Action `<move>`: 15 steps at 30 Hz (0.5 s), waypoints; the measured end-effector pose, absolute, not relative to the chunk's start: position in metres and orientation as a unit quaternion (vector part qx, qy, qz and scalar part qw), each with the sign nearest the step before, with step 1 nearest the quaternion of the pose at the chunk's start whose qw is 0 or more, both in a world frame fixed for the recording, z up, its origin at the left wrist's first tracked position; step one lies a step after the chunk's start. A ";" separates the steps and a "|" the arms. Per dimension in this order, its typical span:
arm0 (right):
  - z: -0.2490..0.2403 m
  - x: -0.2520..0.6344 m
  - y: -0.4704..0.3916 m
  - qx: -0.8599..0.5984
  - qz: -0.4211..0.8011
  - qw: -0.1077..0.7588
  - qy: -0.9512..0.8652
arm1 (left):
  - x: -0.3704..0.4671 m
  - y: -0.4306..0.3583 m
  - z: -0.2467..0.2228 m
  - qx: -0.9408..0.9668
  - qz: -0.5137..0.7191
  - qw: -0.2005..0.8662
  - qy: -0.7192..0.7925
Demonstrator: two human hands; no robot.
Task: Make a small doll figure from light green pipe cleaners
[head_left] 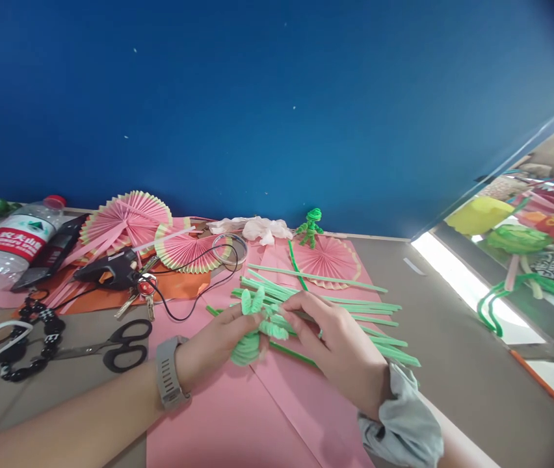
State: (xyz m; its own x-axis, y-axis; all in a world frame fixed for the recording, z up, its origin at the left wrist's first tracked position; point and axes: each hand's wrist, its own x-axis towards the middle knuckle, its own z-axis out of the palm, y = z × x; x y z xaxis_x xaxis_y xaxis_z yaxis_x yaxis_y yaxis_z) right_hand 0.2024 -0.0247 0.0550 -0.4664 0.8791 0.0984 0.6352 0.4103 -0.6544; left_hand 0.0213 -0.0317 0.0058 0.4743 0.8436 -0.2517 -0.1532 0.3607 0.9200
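Between both hands is a mint-green pipe-cleaner figure [246, 350] with a coiled round part and two upright ear-like loops. My left hand [225, 335], with a grey watch band on its wrist, is closed around the figure's coiled part. My right hand [328, 338], wearing a ring and a grey scrunchie, pinches the figure's smaller loops on the right side. Fingertips partly hide where the pieces join. Loose light-green pipe cleaners [374, 315] lie spread under and behind my right hand. Pink paper [218, 416] lies beneath both hands.
Black scissors [125, 344], a bead bracelet [38, 344], keys [147, 296] and a glue gun [114, 268] with its cord lie left. A bottle [16, 240] and folded paper fans [128, 224] are behind. A green pipe-cleaner figure [311, 227] stands by the blue panel [277, 117].
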 end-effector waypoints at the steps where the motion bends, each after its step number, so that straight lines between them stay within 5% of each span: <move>1: 0.054 0.203 -0.026 -0.460 0.269 0.240 -0.812 | 0.022 -0.033 0.007 0.431 0.357 0.741 0.371; 10: 0.041 0.200 -0.029 -0.372 0.459 0.320 -0.741 | 0.024 -0.035 0.019 0.386 0.430 0.768 0.276; 15: 0.041 0.205 -0.022 -0.284 0.587 0.268 -0.709 | 0.013 -0.031 0.023 0.413 0.318 0.825 0.219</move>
